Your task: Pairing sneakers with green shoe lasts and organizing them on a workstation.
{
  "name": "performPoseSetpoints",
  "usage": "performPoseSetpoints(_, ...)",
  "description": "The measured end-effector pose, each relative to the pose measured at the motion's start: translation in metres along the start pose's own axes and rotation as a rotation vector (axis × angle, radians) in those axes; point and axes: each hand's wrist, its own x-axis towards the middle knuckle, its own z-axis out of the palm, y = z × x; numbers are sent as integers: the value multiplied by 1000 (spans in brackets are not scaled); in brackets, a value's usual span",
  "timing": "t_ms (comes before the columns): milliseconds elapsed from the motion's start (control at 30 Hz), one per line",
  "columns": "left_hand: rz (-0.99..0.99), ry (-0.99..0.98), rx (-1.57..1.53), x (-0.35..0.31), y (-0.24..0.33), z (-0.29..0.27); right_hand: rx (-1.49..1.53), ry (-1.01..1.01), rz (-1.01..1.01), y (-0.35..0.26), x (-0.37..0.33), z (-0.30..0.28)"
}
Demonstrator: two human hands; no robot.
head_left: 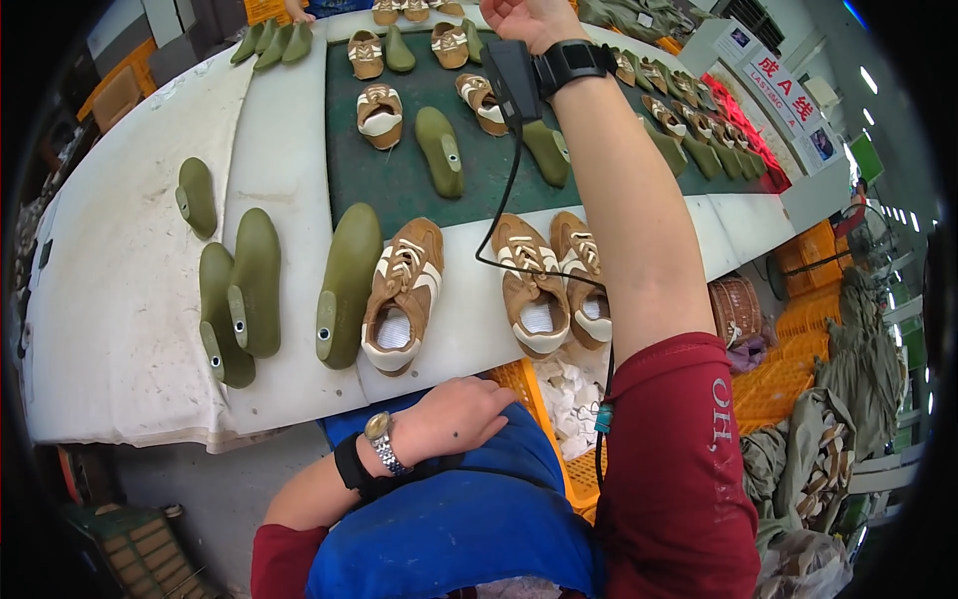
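A long white sign [783, 88] runs along the far right end of the surface, beyond the red tray edge, bearing red characters. At each of its two ends sits a small rectangular picture panel, one [739, 38] at the upper left and one [821, 143] at the lower right, both bluish. No packages or screens show clearly elsewhere.

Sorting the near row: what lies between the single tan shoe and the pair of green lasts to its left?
In the head view, one more green last lies between the tan shoe and the pair of lasts.
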Motion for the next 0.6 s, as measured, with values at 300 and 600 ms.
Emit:
performPoseSetpoints(300, -233, 293, -150, -79, -43, -16, -1461, -530, -554, 30, -136, 72)
performPoseSetpoints(600, -663, 628, -459, -150, -39, -9, -334, -1513, -648, -7, -310, 102)
